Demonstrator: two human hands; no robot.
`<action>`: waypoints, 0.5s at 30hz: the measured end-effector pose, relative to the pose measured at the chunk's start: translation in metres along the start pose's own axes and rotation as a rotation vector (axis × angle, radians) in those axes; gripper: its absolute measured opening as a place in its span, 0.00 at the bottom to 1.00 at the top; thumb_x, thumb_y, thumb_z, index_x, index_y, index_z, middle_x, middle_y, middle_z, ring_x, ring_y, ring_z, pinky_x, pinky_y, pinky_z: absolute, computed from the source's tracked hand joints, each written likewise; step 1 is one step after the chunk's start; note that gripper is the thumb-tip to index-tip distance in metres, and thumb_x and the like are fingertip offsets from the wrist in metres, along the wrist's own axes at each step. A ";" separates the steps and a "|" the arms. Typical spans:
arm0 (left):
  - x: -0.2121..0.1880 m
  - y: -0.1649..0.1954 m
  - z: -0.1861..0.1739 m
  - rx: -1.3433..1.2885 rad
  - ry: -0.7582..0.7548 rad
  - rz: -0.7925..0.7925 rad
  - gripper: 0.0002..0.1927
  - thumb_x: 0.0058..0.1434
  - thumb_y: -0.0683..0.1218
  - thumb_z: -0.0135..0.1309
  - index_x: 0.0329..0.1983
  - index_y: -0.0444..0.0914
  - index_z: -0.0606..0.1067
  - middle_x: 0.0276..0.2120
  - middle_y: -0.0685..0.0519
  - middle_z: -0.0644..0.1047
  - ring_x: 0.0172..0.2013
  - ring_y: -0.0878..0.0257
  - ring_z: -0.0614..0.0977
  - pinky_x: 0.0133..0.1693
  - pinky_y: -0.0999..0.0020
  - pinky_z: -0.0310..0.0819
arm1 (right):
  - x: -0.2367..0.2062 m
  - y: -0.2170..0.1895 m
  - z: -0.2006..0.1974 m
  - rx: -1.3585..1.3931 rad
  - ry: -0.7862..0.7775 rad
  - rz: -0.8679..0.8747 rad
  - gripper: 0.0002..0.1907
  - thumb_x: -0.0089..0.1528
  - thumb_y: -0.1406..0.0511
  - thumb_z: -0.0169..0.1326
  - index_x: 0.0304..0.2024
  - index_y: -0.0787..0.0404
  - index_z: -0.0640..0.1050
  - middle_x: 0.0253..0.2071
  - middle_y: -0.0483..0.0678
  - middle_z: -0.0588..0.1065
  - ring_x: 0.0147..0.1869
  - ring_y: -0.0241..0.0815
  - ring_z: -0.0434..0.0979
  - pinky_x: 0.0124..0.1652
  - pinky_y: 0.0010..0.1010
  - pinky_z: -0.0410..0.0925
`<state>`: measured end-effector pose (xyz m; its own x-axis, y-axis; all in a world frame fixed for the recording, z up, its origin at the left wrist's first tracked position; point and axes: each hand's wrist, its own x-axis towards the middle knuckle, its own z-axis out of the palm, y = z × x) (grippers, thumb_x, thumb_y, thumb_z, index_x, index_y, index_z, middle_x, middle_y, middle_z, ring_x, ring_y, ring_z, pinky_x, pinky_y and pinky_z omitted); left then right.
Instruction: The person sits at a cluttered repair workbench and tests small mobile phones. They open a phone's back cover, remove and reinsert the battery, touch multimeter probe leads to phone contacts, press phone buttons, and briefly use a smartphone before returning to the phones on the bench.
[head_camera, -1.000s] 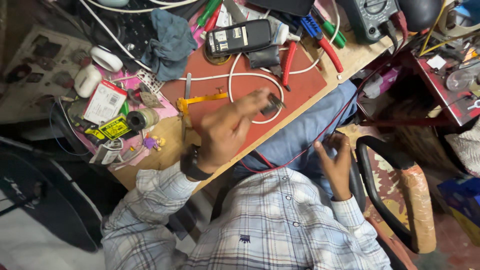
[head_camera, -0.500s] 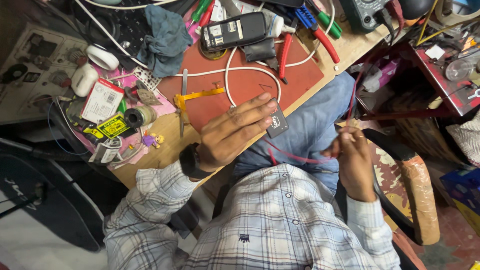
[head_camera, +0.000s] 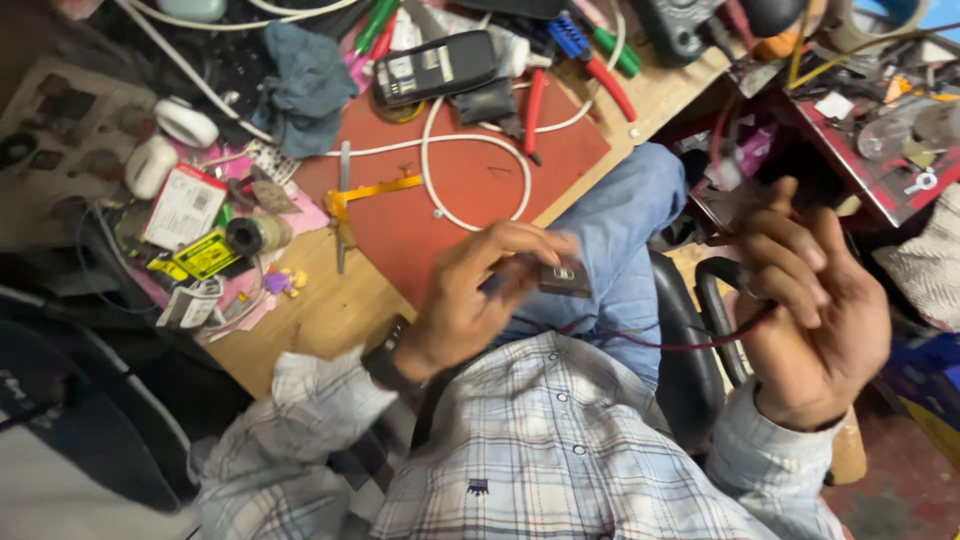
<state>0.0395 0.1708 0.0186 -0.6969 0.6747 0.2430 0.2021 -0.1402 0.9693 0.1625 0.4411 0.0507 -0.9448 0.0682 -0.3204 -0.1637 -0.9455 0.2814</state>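
**Small component and red wire held over the lap**

A small grey component (head_camera: 563, 277) is pinched in the left hand (head_camera: 470, 300); a thin red wire (head_camera: 650, 340) runs to the clenched right hand (head_camera: 815, 310). Beyond the left hand lies a red mat (head_camera: 470, 190).

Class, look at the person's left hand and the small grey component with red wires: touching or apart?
Touching. The head view shows the left hand pinching the small grey component between its fingertips, with no gap visible.

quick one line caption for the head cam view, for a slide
Left hand holds a small grey module while right hand grips its thin red wire beside a cluttered red mat.
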 end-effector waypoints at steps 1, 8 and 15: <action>-0.002 0.002 0.010 -0.261 -0.088 -0.107 0.09 0.68 0.35 0.58 0.50 0.36 0.75 0.60 0.49 0.74 0.62 0.56 0.78 0.66 0.66 0.74 | 0.001 0.005 0.006 0.012 -0.003 0.024 0.16 0.80 0.67 0.41 0.60 0.79 0.65 0.36 0.50 0.61 0.35 0.37 0.58 0.33 0.25 0.59; 0.006 0.002 0.080 -0.199 -0.409 0.061 0.11 0.59 0.38 0.63 0.43 0.38 0.76 0.58 0.43 0.69 0.63 0.51 0.72 0.67 0.59 0.65 | 0.021 0.028 0.031 0.079 -0.021 0.060 0.10 0.78 0.68 0.41 0.55 0.73 0.67 0.41 0.49 0.62 0.40 0.37 0.60 0.41 0.26 0.63; 0.010 0.004 0.107 -0.395 -0.477 -0.175 0.11 0.67 0.40 0.60 0.48 0.36 0.71 0.46 0.53 0.75 0.44 0.65 0.76 0.48 0.70 0.72 | 0.032 -0.037 -0.026 -0.677 0.031 -0.090 0.10 0.75 0.67 0.45 0.55 0.67 0.70 0.42 0.48 0.67 0.45 0.39 0.67 0.48 0.28 0.65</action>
<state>0.1070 0.2540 0.0207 -0.2959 0.9471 0.1243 -0.2184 -0.1938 0.9564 0.1457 0.4699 0.0071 -0.9256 0.1564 -0.3445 -0.0182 -0.9279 -0.3724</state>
